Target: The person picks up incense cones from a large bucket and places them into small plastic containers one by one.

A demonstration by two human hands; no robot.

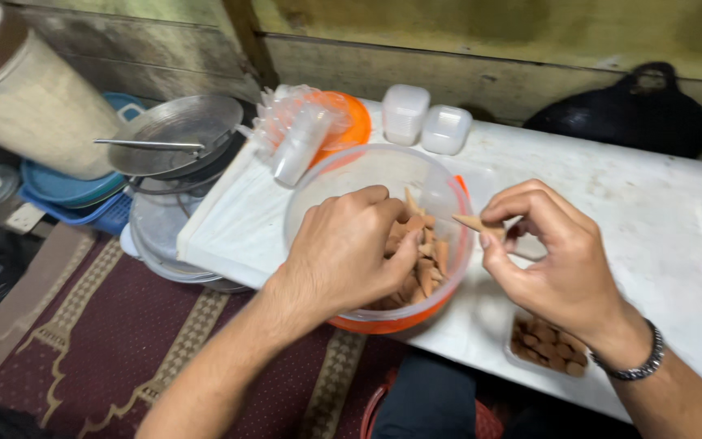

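A clear plastic bowl [343, 175] with an orange base sits on the white table [643, 203], holding several brown cone-shaped pieces [426, 268]. My left hand [343, 256] reaches into the bowl, fingers closed around some cones. My right hand [558, 260], with a metal bracelet on the wrist, hovers just right of the bowl rim and pinches one brown cone [471, 222] between thumb and fingertips. Below my right hand lies a small clear tray [548, 345] filled with cones standing side by side.
Two small white lidded boxes [424, 118] and a stack of clear trays [294, 134] on an orange lid stand behind the bowl. A black bag [623, 114] rests at the back right. Metal pans [176, 138], blue basins and a tall container sit left, over a red patterned rug [115, 325].
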